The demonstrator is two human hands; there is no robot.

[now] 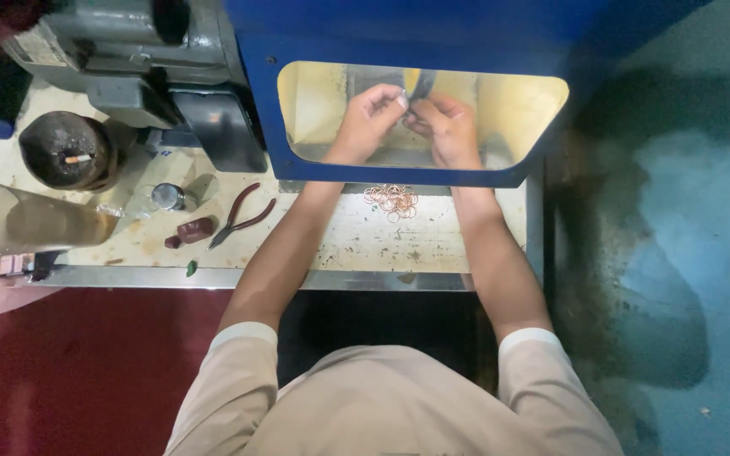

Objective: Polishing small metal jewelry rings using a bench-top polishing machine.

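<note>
Both my hands reach inside the lit opening of a blue machine hood (399, 34). My left hand (369, 118) and my right hand (445, 127) meet at the fingertips, pinching a small thin piece, likely a ring, against a spinning wheel (422, 84) whose dark edge shows just behind them. What exactly is pinched is too small to tell. A heap of several thin copper-coloured rings (391, 200) lies on the worn white bench (356, 245) just in front of the opening, between my forearms.
Red-handled pliers (241, 215) lie on the bench to the left, beside a small dark red block (193, 229) and a round metal lid (167, 196). A dark round ashtray (68, 150), a brown cylinder (31, 221) and a grey motor (128, 51) stand farther left. Green floor lies right.
</note>
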